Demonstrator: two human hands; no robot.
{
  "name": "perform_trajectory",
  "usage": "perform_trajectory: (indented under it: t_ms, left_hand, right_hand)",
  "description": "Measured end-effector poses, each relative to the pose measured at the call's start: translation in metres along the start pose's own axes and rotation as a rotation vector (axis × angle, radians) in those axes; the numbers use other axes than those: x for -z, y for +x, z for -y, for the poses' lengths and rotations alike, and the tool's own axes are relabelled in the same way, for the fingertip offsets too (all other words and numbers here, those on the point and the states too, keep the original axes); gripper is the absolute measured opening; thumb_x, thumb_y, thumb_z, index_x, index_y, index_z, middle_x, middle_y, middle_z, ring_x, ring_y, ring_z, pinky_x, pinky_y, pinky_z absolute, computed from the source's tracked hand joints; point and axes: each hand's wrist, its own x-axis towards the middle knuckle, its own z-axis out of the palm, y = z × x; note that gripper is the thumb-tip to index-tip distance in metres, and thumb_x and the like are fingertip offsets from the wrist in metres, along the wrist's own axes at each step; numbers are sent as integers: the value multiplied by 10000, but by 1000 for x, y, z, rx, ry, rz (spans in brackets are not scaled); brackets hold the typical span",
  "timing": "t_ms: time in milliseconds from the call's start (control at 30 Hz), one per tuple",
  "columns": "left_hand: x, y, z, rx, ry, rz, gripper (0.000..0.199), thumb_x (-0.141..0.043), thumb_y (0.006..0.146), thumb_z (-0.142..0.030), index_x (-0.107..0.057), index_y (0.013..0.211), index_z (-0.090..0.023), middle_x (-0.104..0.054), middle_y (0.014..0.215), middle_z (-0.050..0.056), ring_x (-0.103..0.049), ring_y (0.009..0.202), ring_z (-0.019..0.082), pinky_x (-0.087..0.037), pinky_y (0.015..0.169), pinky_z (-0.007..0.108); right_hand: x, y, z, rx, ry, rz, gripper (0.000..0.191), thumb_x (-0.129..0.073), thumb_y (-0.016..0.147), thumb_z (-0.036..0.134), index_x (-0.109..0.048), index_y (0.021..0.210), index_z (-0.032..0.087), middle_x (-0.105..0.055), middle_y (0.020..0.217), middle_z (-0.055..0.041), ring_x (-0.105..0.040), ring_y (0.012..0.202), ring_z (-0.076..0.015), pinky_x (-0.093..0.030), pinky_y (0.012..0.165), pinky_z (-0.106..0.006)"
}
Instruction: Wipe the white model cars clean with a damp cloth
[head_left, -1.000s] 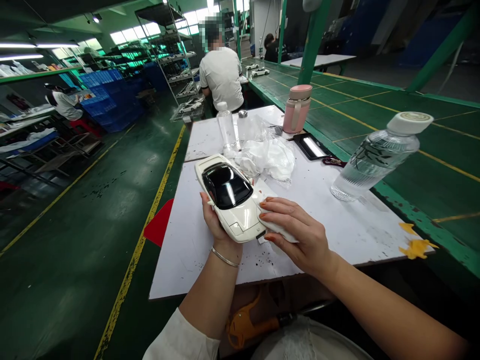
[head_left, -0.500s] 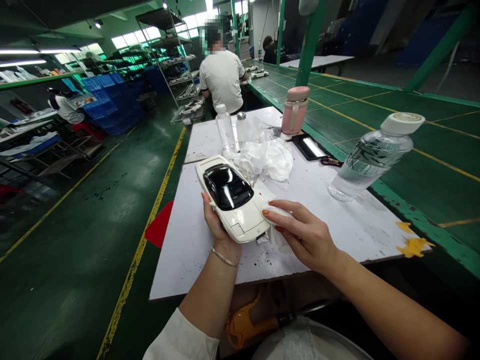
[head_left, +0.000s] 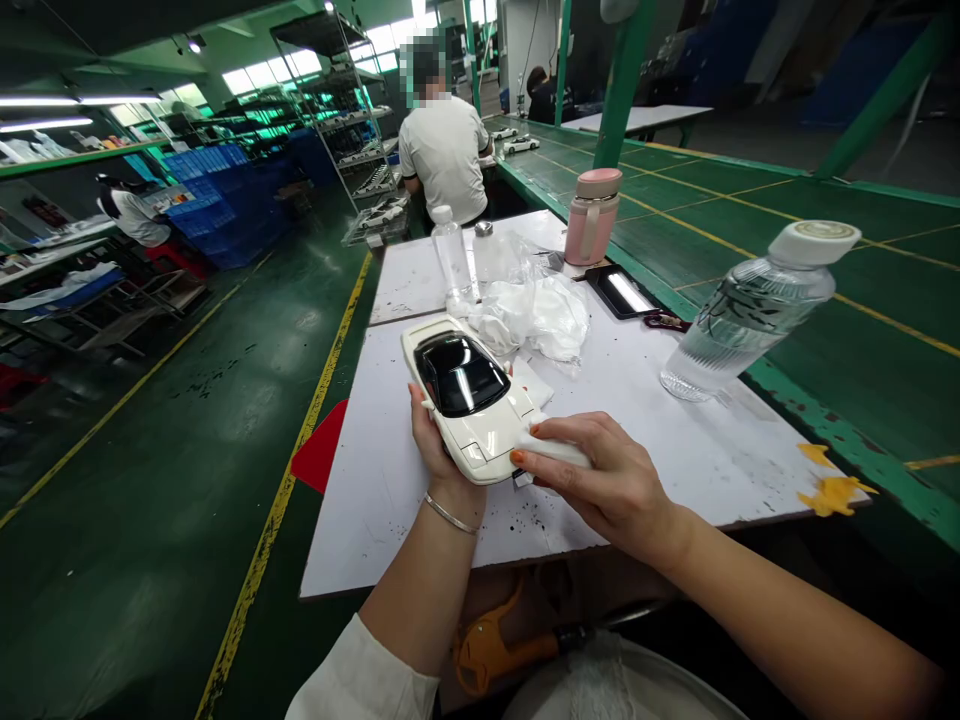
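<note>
A white model car point(head_left: 491, 430) with a black roof and windows rests in my left hand point(head_left: 439, 450), its front end tilted toward me. My left fingers wrap round its side and underside, partly hidden by the body. My right hand point(head_left: 622, 480) pinches a white cloth point(head_left: 559, 450) against the front corner of the hood. Just beyond the car, crumpled white material in clear plastic point(head_left: 555, 315) lies on the white table point(head_left: 360, 500). A small white sheet point(head_left: 534, 378) lies behind the hood.
A clear water bottle point(head_left: 750, 310) stands tilted in view at right. Behind are a pink flask point(head_left: 592, 220), a phone point(head_left: 619, 292) and a clear empty bottle point(head_left: 450, 255). Yellow pieces point(head_left: 832, 493) lie at the right edge. A person point(head_left: 446, 160) sits ahead, back turned.
My right hand and the cloth have moved slightly down across the front of the hood. The car has shifted a little to the right in my left hand.
</note>
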Motion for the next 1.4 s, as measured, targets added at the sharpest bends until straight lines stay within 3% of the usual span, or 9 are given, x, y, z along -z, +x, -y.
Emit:
perform_trajectory:
  t_ms: [267,500,833,1067,1400]
  left_hand:
    - [-1,0,0,52,-37,-91,774,-308,916,-763,-680,1235,-164,-739,1116,152,-591,1257,381,-449,1070,573]
    - [-2,-1,1,49,-35,-78,770,-318,906,-772,-670,1249,-178,-730,1152,142,-599,1240,369,-458,1059,557]
    - [-3,-1,2,64,-29,-69,803,-296,906,-777,-643,1287,-161,-730,1129,155,-599,1234,374,-450,1059,559]
    - [-1,-1,2,50,-6,-7,787,-271,910,-781,-662,1279,-207,-711,1228,131,-588,1260,373,-475,1050,548]
    - [1,0,1,32,5,1,783,-343,893,-791,-651,1306,-201,-701,1245,152,-582,1261,391,-466,1039,566]
  right_hand:
    - [-6,4,-8,36,28,-74,378,-644,853,8,-746,1154,214,-683,1122,-123,-618,1005,-233,-578,816,-401]
    - [-7,6,-8,26,14,-93,394,-633,889,63,-727,1180,312,-715,1084,-67,-632,957,-204,-596,783,-374]
    - [-8,9,-9,67,46,-122,357,-645,868,35,-747,1133,251,-713,1061,-92,-624,947,-212,-591,768,-376]
    - [-6,8,-7,-149,252,-147,474,-683,882,81,-675,1286,331,-677,1123,-72,-668,1011,-210,-599,831,-369]
    - [1,8,-5,-179,188,-101,446,-727,864,114,-686,1266,303,-675,1162,-80,-684,1059,-217,-608,895,-352]
